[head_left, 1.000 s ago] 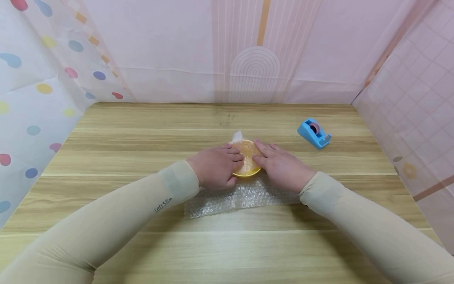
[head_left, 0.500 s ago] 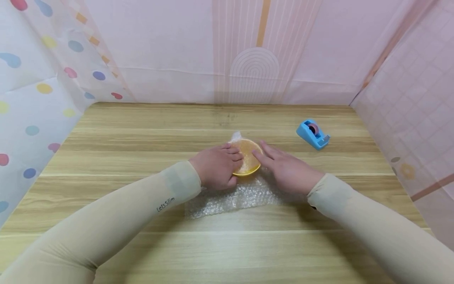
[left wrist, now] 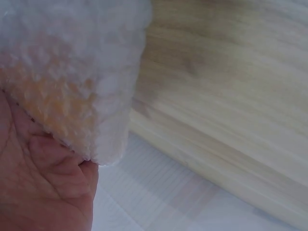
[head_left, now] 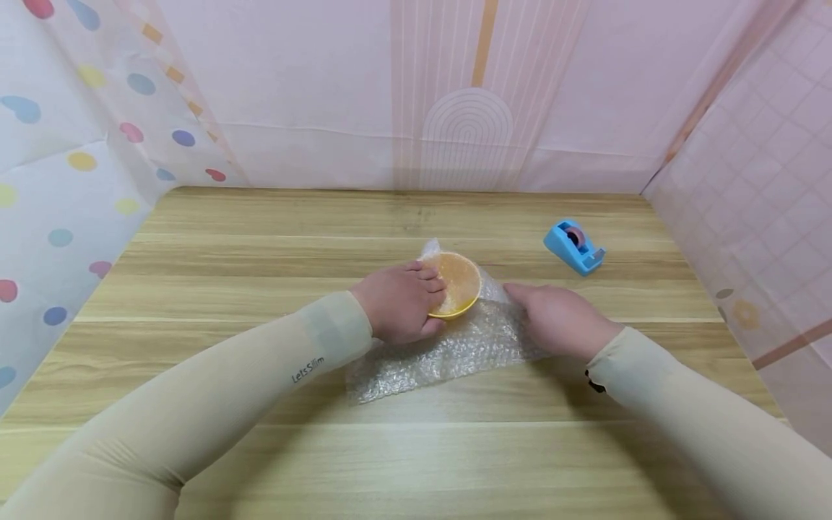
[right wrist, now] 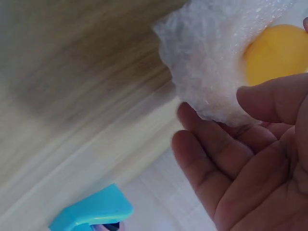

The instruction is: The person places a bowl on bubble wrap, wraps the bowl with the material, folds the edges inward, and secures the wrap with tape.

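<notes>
A yellow-orange bowl [head_left: 463, 278] stands on a sheet of bubble wrap [head_left: 442, 361], mouth up, with a flap of wrap folded over its left side. My left hand [head_left: 398, 303] rests on that flap, its fingers reaching over the rim into the bowl and the thumb near the front rim. In the left wrist view the palm [left wrist: 43, 178] lies against the wrap [left wrist: 72, 91], and its fingertips are hidden. My right hand [head_left: 560, 318] holds the wrap's right part beside the bowl. The right wrist view shows the thumb [right wrist: 269, 103] above the sheet and fingers beneath it.
A blue tape dispenser [head_left: 575, 247] with a pink roll sits at the back right of the wooden table [head_left: 416, 462]. Patterned sheets [head_left: 292, 94] close off the back and both sides.
My right hand has come off the bowl, moved right and taken hold of the bubble wrap, pulling its right part outward. The left hand has stayed on the bowl.
</notes>
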{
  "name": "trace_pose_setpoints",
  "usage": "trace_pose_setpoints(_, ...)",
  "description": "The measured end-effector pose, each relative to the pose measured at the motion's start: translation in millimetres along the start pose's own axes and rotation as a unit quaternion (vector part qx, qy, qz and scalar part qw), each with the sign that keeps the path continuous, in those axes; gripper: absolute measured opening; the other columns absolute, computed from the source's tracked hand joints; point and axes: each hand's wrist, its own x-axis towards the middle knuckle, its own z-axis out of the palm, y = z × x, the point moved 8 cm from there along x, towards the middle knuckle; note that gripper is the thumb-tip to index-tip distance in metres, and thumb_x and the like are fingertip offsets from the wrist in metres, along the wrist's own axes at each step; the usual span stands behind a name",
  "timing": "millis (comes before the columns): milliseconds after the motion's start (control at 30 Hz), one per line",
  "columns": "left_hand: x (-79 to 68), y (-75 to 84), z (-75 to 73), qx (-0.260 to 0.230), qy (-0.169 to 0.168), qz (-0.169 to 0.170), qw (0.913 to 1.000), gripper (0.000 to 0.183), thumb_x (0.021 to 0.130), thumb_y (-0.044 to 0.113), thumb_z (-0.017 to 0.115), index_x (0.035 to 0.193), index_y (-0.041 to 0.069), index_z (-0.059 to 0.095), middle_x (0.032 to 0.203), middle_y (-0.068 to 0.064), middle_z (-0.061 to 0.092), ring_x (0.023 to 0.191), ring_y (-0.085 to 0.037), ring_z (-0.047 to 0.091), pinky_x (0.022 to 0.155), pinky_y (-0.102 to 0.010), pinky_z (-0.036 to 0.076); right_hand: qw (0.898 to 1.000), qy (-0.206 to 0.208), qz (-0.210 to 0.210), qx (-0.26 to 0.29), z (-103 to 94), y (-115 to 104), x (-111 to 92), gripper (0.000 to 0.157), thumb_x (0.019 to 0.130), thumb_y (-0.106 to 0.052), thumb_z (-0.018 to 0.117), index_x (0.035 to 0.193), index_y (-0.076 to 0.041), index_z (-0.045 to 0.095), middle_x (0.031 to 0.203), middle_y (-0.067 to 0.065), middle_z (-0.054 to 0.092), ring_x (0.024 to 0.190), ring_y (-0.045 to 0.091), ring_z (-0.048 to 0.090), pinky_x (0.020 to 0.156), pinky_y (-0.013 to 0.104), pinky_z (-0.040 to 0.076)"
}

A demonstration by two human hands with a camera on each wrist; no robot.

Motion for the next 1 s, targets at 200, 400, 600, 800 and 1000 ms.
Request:
trace_pose_setpoints(200, 1.0, 1.1, -0.5, 0.005, 0.0, -0.005, 1.0, 0.069, 0.11, 0.054, 0.035, 0.159, 0.007, 0.045, 0.166, -0.006, 0.043, 0.159, -0.028, 0.034, 0.134, -0.042, 0.021, 0.998, -0.039, 0.047, 0.024, 1.4, 12, -2, 0.037, 0.102, -0.007, 0.059, 0.138, -0.001, 0.064, 0.121, 0.015, 0.076, 0.097, 0.023, 0.071, 0.093, 0.049, 0.061)
trace_pose_setpoints(400, 1.3, 2.2, -1.4, 0.007, 0.0, -0.009, 0.9999, 0.069, 0.11, 0.055, 0.035, 0.159, 0.007, 0.046, 0.166, -0.006, 0.044, 0.16, -0.027, 0.033, 0.134, -0.042, 0.02, 0.991, -0.067, 0.079, 0.085, 0.4, 21, -4, 0.03, 0.103, -0.008, 0.056, 0.13, -0.003, 0.068, 0.106, 0.01, 0.074, 0.083, 0.018, 0.064, 0.073, 0.035, 0.056)
trace_pose_setpoints(600, 2.7, 2.7, -1.1, 0.005, -0.001, -0.008, 1.0, 0.07, 0.109, 0.055, 0.036, 0.159, 0.007, 0.046, 0.166, -0.007, 0.045, 0.16, -0.028, 0.033, 0.134, -0.042, 0.021, 0.985, -0.055, 0.094, 0.136, -6.7, 22, -5, 0.026, 0.106, -0.013, 0.055, 0.126, -0.006, 0.07, 0.108, 0.012, 0.076, 0.089, 0.021, 0.067, 0.078, 0.038, 0.059)
trace_pose_setpoints(800, 4.2, 3.3, -1.0, 0.012, 0.002, -0.008, 0.9999, 0.07, 0.109, 0.055, 0.036, 0.158, 0.007, 0.048, 0.165, -0.007, 0.047, 0.159, -0.028, 0.035, 0.134, -0.042, 0.022, 0.974, -0.039, 0.117, 0.19, -9.6, 24, -6, 0.026, 0.106, -0.014, 0.054, 0.125, -0.005, 0.069, 0.104, 0.013, 0.073, 0.08, 0.02, 0.064, 0.07, 0.035, 0.057)
trace_pose_setpoints(1000, 4.2, 4.1, -2.0, 0.02, 0.002, -0.009, 0.9998, 0.071, 0.108, 0.057, 0.036, 0.157, 0.007, 0.048, 0.164, -0.007, 0.048, 0.159, -0.028, 0.035, 0.134, -0.043, 0.022, 0.957, -0.003, 0.139, 0.255, -15.5, 25, -6, 0.031, 0.103, -0.016, 0.056, 0.128, -0.002, 0.067, 0.092, 0.009, 0.069, 0.071, 0.016, 0.059, 0.063, 0.029, 0.052)
